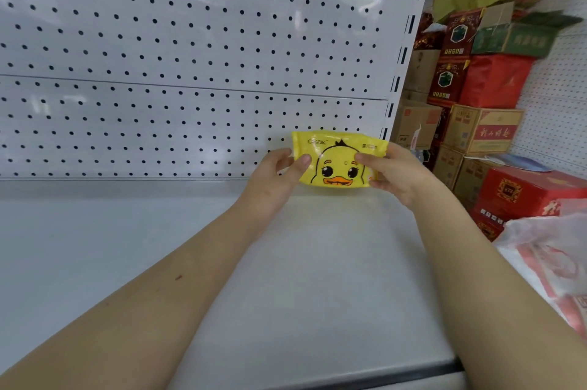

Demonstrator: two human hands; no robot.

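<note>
The pack (336,164) is yellow, flat and soft, printed with a cartoon duck face with black eyes and an orange beak. It stands on its long edge with the printed face toward the camera, its right end a little lower than its left. It is held low over the back of the shelf (127,246), just in front of the foot of the pegboard (190,40). Whether its lower edge touches the shelf cannot be told.

Both hands hold it, one at each short end. The left hand (273,180) pinches the left end: its thumb (300,162) lies flat on the printed face, and the fingers curl behind the pack, mostly hidden. The right hand (394,173) pinches the right end the same way, thumb (365,158) on the front near the duck's eye and fingers curled round the back and the lower corner. Both forearms are bare and reach in from the bottom of the view.

The shelf is white and smooth, with a dark strip (413,373) along its front edge. The pegboard is white with rows of round black holes, and ends at a slotted post (409,34) on the right. Beyond the post, boxes (495,81) in red, green and brown card are stacked high. A thin plastic bag (546,256) with red print lies near the right forearm.
</note>
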